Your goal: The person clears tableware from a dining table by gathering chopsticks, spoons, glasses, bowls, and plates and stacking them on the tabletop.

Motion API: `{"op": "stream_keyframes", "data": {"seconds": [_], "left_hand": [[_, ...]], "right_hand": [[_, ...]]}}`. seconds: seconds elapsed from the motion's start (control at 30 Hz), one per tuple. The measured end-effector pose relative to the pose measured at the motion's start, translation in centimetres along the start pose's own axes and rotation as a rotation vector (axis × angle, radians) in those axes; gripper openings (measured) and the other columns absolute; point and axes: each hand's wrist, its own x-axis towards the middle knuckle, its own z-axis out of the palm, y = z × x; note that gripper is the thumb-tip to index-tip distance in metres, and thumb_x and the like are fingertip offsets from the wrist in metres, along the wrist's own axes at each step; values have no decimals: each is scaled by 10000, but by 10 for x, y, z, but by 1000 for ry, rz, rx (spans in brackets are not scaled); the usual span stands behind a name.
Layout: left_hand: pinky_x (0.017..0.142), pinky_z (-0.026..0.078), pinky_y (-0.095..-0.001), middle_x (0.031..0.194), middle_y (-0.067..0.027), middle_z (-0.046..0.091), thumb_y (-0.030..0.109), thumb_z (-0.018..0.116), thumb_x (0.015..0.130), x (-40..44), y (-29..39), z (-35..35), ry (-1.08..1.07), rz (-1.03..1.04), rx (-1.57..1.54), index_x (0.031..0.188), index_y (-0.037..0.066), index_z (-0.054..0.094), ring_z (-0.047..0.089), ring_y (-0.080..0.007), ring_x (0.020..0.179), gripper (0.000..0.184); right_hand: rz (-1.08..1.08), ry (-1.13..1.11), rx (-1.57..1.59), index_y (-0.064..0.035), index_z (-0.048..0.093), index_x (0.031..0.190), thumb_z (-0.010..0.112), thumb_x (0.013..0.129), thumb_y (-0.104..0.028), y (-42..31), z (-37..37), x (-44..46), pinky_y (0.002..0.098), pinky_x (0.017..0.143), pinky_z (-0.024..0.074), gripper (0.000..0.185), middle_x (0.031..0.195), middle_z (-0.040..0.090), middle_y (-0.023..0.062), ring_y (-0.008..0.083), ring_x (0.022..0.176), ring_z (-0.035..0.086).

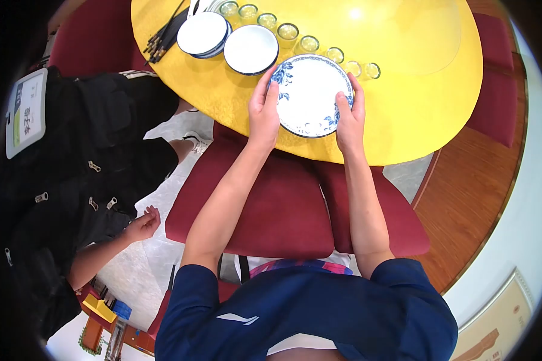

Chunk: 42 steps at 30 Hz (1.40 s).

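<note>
A white plate with blue floral patterns point(310, 99) is held between my two hands over the near edge of the yellow table point(415, 120). My left hand point(265, 108) grips its left rim, thumb on top. On the right rim, my right hand point(350, 114) has its thumb on the plate's face and its fingers along the outer edge. Just beyond my left hand stands a stack of white bowls or dishes with dark rims point(251, 49), and a second such stack point(202, 34) is beside it. Whether the plate touches the table is hidden.
Several small glasses point(288, 31) form a diagonal row behind the plate. Dark chopsticks point(163, 39) lie at the table's left. Maroon chairs point(271, 204) stand between me and the table. At left is another person in black point(96, 138), one hand point(143, 224) hanging low.
</note>
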Motion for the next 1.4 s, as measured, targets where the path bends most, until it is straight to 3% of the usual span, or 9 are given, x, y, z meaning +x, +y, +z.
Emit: {"op": "stream_keyframes", "data": {"seconds": [0.37, 0.83, 1.4], "left_hand": [[963, 413, -272, 1282, -118, 524, 184, 394, 1024, -3, -3, -3, -15, -17, 84, 1368, -41, 404, 505, -140, 1147, 411], [954, 416, -270, 1238, -112, 561, 82, 451, 981, 2, -9, -3, -25, 11, 210, 1342, -40, 444, 527, -144, 1113, 382], [924, 440, -273, 1210, -106, 571, 50, 482, 954, 0, -5, -1, -34, 6, 217, 1320, -30, 467, 544, -140, 1076, 375]], "right_hand": [[48, -53, 2, 5, 421, 1351, 478, 963, -109, 0, -3, -1, 314, 982, 406, 408, 1255, 525, 145, 192, 1146, 505], [72, -63, -17, -6, 419, 1346, 460, 972, -88, 4, -7, 1, 320, 977, 416, 384, 1243, 533, 151, 198, 1138, 514], [50, -63, -47, -1, 427, 1340, 466, 961, -76, -1, -9, 0, 328, 998, 401, 388, 1263, 523, 149, 207, 1165, 503]]}}
